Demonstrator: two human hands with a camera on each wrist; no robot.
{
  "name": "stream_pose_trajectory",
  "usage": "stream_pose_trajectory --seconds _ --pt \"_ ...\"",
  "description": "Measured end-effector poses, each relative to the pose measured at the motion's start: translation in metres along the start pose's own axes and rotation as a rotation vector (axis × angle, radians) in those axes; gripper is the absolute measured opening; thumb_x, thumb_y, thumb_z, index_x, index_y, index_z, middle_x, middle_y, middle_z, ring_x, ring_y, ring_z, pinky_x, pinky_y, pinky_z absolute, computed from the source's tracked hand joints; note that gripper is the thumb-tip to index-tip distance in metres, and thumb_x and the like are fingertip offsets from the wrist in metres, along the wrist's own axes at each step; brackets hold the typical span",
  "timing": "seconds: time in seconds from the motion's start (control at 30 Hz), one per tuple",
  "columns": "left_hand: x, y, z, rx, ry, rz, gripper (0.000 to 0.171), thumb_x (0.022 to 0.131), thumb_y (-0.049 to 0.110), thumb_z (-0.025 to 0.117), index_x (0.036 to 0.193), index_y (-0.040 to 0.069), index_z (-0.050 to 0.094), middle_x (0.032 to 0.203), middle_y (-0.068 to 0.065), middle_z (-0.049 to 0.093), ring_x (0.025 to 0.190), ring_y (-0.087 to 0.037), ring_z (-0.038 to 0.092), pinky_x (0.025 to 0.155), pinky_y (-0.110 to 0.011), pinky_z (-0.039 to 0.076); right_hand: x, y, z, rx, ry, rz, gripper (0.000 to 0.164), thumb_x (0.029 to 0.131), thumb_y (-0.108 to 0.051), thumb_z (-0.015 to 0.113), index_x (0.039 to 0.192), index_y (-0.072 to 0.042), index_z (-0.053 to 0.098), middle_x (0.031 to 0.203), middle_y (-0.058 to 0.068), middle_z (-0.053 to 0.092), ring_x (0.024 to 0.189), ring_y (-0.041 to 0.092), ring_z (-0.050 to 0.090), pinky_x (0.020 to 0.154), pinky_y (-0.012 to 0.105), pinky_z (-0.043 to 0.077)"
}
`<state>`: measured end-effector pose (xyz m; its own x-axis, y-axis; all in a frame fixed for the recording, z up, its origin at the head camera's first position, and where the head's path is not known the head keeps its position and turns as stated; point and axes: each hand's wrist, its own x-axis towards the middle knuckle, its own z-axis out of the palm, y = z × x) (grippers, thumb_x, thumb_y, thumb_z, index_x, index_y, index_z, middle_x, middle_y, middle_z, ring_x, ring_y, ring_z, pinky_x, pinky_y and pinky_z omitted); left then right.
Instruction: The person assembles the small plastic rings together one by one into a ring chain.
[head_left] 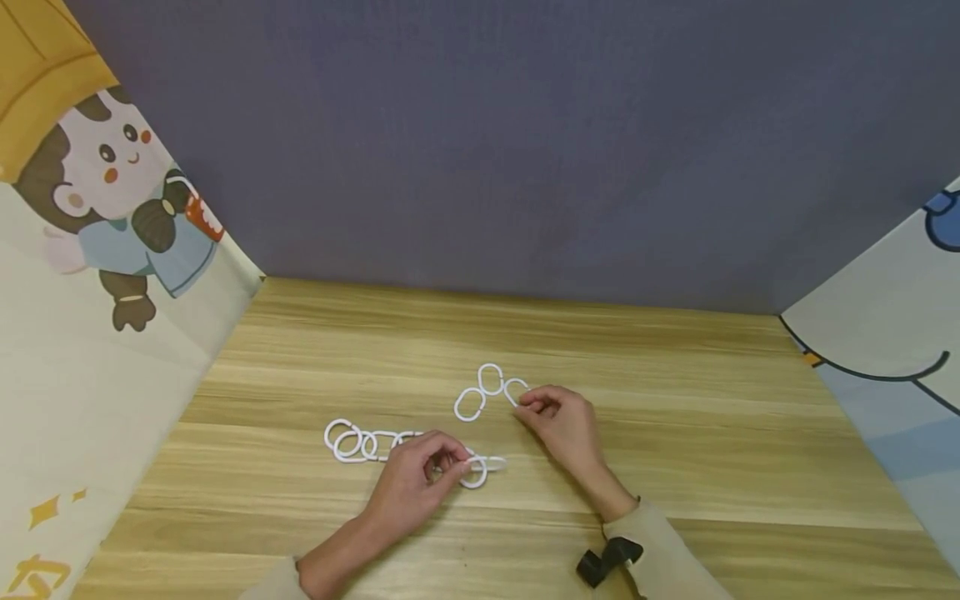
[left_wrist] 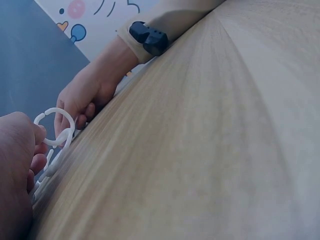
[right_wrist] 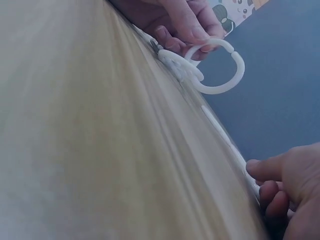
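Observation:
A chain of white plastic rings lies across the table, left of centre. My left hand covers its middle and pinches the end ring between thumb and forefinger. That ring is tipped up, with a small split in its loop, and another link hangs through it. Farther back and to the right, my right hand has thumb and forefinger on a loose white ring that lies at table level. The fingertips hide part of this ring.
Two more loose white rings, a near one and a far one, lie just left of the right hand. A dark grey panel rises behind the wooden table. Printed cartoon panels flank both sides.

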<state>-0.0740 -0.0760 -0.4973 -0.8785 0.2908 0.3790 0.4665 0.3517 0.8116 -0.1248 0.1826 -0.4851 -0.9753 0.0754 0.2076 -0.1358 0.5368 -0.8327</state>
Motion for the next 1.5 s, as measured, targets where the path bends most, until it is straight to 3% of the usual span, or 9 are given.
stream_pose_trajectory --seconds 0.3,0.67,0.9,1.13,1.5 --pt "0.0 -0.001 -0.001 -0.003 -0.005 -0.006 0.012 0.091 0.008 0.088 0.097 0.015 0.08 0.086 0.015 0.071 0.072 0.001 0.057 0.06 -0.022 0.051 0.002 -0.005 0.0 -0.146 -0.027 0.024 0.015 0.084 -0.012 0.098 0.083 -0.012 0.083 0.071 -0.005 0.07 0.064 0.008 0.061 0.062 0.021 0.049" --pt "-0.001 0.0 0.0 0.004 -0.01 -0.015 0.011 0.092 0.01 0.088 0.097 0.015 0.08 0.085 0.016 0.07 0.073 0.002 0.056 0.061 -0.022 0.05 -0.004 -0.006 -0.002 -0.171 -0.057 0.028 0.016 0.092 -0.012 0.092 0.083 -0.01 0.078 0.07 -0.003 0.065 0.062 0.008 0.055 0.058 0.022 0.045" --pt "0.0 -0.001 0.001 0.0 0.003 0.011 0.013 0.09 0.007 0.089 0.096 0.015 0.08 0.085 0.015 0.071 0.072 0.002 0.056 0.06 -0.021 0.05 -0.01 -0.003 -0.006 -0.021 -0.046 0.056 0.01 0.1 -0.007 0.082 0.096 -0.001 0.076 0.079 0.004 0.066 0.066 0.009 0.053 0.059 0.021 0.043" --pt "0.0 -0.002 0.001 -0.016 0.018 0.039 0.012 0.091 0.006 0.088 0.096 0.014 0.08 0.085 0.013 0.072 0.071 0.002 0.056 0.058 -0.02 0.048 -0.013 -0.001 -0.009 0.221 -0.012 0.139 0.011 0.109 -0.002 0.068 0.108 0.009 0.067 0.084 0.015 0.064 0.055 0.011 0.054 0.049 0.021 0.046" --pt "0.0 -0.002 0.001 -0.019 0.009 0.033 0.008 0.093 0.009 0.087 0.096 0.01 0.08 0.084 0.013 0.071 0.072 0.002 0.056 0.059 -0.021 0.049 -0.021 -0.002 -0.014 0.276 -0.024 0.204 0.009 0.111 0.001 0.063 0.109 0.01 0.064 0.082 0.015 0.066 0.052 0.013 0.056 0.046 0.023 0.049"
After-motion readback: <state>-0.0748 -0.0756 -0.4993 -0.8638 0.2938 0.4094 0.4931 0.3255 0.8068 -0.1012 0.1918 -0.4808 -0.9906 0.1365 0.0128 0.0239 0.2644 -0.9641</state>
